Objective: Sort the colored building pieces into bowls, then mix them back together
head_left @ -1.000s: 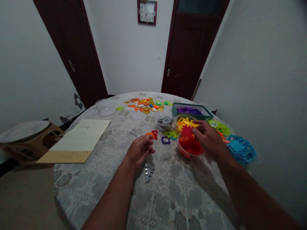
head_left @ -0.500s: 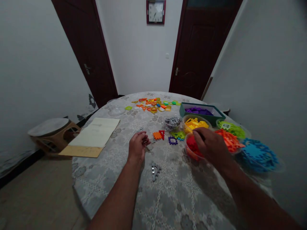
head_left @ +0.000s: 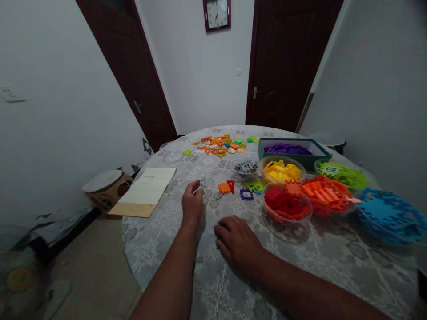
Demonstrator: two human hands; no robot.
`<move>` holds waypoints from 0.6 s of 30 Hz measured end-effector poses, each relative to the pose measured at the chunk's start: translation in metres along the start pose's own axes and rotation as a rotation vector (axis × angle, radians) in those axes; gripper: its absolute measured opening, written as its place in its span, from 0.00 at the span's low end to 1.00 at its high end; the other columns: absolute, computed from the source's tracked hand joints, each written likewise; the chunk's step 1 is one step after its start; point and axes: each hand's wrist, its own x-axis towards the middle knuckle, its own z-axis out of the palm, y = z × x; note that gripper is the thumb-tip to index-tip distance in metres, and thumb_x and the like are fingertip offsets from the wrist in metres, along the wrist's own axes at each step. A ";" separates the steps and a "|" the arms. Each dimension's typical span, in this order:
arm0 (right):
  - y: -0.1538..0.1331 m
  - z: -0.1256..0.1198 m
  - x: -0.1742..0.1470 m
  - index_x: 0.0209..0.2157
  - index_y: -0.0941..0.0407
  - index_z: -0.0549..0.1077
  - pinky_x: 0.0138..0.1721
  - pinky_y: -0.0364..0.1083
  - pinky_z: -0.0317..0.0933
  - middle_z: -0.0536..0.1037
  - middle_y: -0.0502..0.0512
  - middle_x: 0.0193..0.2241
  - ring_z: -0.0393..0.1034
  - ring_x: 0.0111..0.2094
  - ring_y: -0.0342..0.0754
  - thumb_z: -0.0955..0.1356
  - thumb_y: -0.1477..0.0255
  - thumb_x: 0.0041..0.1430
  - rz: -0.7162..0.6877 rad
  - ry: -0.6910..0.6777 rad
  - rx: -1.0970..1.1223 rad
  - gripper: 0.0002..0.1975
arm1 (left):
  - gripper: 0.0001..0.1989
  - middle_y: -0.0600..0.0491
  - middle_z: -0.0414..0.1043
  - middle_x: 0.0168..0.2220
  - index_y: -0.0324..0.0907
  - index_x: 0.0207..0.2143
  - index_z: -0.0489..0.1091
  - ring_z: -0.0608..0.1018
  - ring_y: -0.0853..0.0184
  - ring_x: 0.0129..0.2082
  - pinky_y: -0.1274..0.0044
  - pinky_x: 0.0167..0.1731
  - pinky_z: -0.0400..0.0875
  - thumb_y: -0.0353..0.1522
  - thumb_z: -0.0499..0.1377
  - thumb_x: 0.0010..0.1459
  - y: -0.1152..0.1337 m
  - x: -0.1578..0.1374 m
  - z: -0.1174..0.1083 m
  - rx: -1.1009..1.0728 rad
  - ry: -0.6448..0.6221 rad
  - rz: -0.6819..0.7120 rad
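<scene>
Got left hand (head_left: 193, 203) just beside grey piece (head_left: 203, 182), with thumb and forefinger slightly apart. Got right hand (head_left: 238, 242) low over tablecloth (head_left: 216, 295), with curled fingers; can't tell whether gripping anything.

Right hand (head_left: 236, 242), mine: moved off the red bowl (head_left: 287, 221), which now sits at its 2 o'clock; fingers curled low over the cloth. Red square (head_left: 274, 194): formerly in my right fingers, now in that bowl. Grey toothed piece: now lost to sight about my right hand, beneath or held unclear. Left hand (head_left: 192, 202), mine: withdrawn from the orange piece (head_left: 224, 188), now at its 2 o'clock; pale grey triangle (head_left: 203, 182) uncovered at 1 o'clock.
</scene>
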 end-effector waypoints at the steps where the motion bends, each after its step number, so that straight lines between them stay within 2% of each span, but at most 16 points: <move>1: 0.004 -0.002 -0.001 0.56 0.53 0.75 0.60 0.59 0.64 0.77 0.60 0.55 0.69 0.56 0.58 0.70 0.72 0.67 0.004 0.018 0.041 0.17 | 0.16 0.45 0.81 0.52 0.43 0.49 0.78 0.80 0.57 0.54 0.64 0.60 0.71 0.30 0.61 0.59 0.001 -0.002 0.001 0.025 -0.018 0.011; 5: 0.020 -0.007 -0.006 0.66 0.59 0.67 0.62 0.59 0.63 0.76 0.65 0.56 0.67 0.58 0.58 0.69 0.72 0.67 0.057 0.121 0.151 0.27 | 0.15 0.45 0.82 0.49 0.42 0.47 0.79 0.81 0.57 0.52 0.65 0.58 0.73 0.27 0.60 0.57 0.005 -0.007 0.005 0.087 -0.058 0.007; 7: 0.023 -0.007 -0.008 0.68 0.61 0.64 0.62 0.60 0.63 0.76 0.67 0.56 0.67 0.58 0.59 0.68 0.72 0.68 0.076 0.123 0.156 0.29 | 0.15 0.45 0.82 0.49 0.42 0.46 0.79 0.81 0.57 0.52 0.65 0.58 0.73 0.26 0.60 0.57 0.005 -0.008 0.006 0.113 -0.060 0.001; 10: 0.018 -0.006 -0.011 0.69 0.61 0.64 0.64 0.63 0.60 0.73 0.69 0.60 0.64 0.61 0.63 0.72 0.67 0.64 0.039 0.083 0.110 0.34 | 0.16 0.45 0.81 0.50 0.42 0.47 0.79 0.81 0.58 0.52 0.66 0.58 0.72 0.26 0.59 0.57 0.003 -0.009 0.003 0.165 -0.045 0.024; 13: 0.009 -0.005 -0.014 0.66 0.59 0.68 0.64 0.63 0.58 0.73 0.67 0.59 0.63 0.60 0.63 0.73 0.66 0.62 0.017 0.056 0.059 0.33 | 0.18 0.45 0.81 0.52 0.42 0.49 0.78 0.80 0.58 0.54 0.66 0.59 0.72 0.26 0.58 0.57 -0.001 -0.009 -0.001 0.198 -0.001 0.031; 18: 0.005 -0.002 -0.014 0.66 0.59 0.68 0.63 0.62 0.60 0.73 0.66 0.56 0.65 0.58 0.61 0.71 0.73 0.61 -0.002 0.075 0.091 0.31 | 0.22 0.43 0.78 0.54 0.42 0.54 0.75 0.79 0.58 0.54 0.66 0.59 0.71 0.26 0.58 0.58 -0.009 0.003 -0.008 0.275 0.028 -0.005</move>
